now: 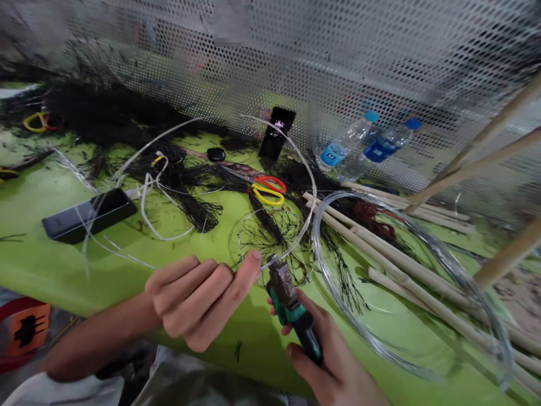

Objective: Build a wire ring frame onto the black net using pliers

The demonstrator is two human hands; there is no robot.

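Observation:
My left hand [207, 299] is closed in a pinch on a pale, stiff wire [310, 169] near its end. That wire bends in a wide arc over the green table [211, 248]. My right hand [325, 349] is wrapped round green and black pliers [291, 304], whose metal jaws are at the wire just right of my left fingertips. Whether the jaws grip the wire is too small to tell. Behind the pliers lies a small wire ring with black netting [270, 228]. A coil of clear wire [338, 293] rests to the right.
Bamboo sticks [397, 268] lie at the right, with poles rising beyond them. Two water bottles [338, 149] and an upright phone [276, 132] stand by the perforated metal panel [338, 56]. Red and yellow scissors [268, 189], black fibres and a dark power bank [91, 214] are on the table.

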